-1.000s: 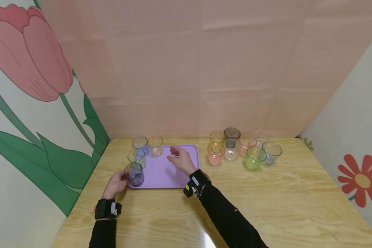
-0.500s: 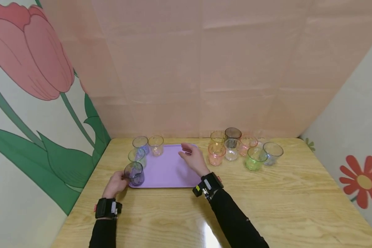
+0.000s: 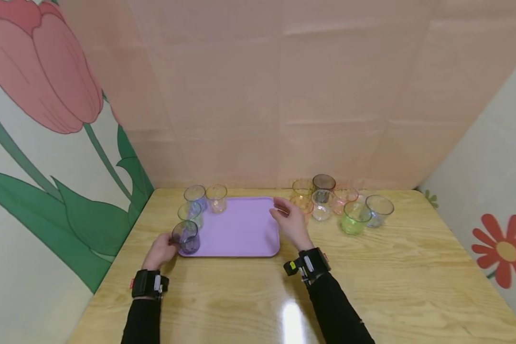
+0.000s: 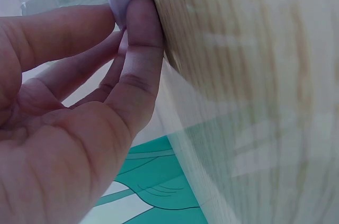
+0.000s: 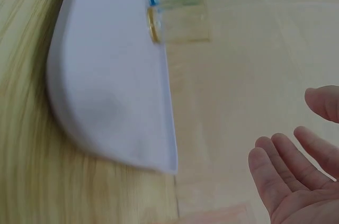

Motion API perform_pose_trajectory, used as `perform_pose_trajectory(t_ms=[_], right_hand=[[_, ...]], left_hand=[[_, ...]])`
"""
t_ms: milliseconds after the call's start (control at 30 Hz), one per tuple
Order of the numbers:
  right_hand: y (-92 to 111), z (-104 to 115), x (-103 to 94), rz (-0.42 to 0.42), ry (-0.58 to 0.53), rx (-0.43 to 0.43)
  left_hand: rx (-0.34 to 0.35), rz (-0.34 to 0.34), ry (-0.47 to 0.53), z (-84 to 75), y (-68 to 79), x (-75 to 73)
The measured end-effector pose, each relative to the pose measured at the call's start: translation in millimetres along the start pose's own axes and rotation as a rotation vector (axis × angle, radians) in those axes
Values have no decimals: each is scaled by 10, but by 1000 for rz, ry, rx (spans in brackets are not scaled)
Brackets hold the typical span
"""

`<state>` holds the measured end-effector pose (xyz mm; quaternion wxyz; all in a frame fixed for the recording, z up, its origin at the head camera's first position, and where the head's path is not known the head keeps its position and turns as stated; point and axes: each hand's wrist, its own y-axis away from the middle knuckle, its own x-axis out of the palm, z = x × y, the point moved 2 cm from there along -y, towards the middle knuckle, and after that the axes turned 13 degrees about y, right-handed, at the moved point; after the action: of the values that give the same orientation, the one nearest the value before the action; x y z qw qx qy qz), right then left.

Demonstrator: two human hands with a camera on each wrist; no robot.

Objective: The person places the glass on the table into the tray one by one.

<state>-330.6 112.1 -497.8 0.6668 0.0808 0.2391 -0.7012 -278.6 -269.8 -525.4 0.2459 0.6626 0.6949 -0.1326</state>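
At the right edge of the lilac tray [image 3: 242,231] on the wooden table [image 3: 223,291], I find the right hand [image 3: 291,223] further right than a second ago, near the orange glass [image 3: 306,205]; its fingers are loosely bent, thumb apart; the left hand [image 3: 160,251] still pinches the tray's near-left corner; four tinted glasses [image 3: 189,239] stand towards the tray's left.

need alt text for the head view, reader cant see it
A person's left hand pinches the near left corner of a purple tray with four tinted glasses along its left side. The right hand hovers near its right edge; more glasses stand farther right on a wooden table.
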Motion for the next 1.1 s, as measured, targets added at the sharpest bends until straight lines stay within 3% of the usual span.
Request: perform_pose_trajectory(t_ms=[233,467,967,1100], right_hand=[[138,-135,-96,-38,-19,24],[141,-190,-171,-76,-3,15],[159,-394,-745,-204,38,62],[172,-424,-882,-293,74,47]], left_hand=[[-19,14,0,-6,3,-3],[16,1,23,-15,8,0],[1,-1,9,-43,9,-4],[-1,4,3,-45,9,0]])
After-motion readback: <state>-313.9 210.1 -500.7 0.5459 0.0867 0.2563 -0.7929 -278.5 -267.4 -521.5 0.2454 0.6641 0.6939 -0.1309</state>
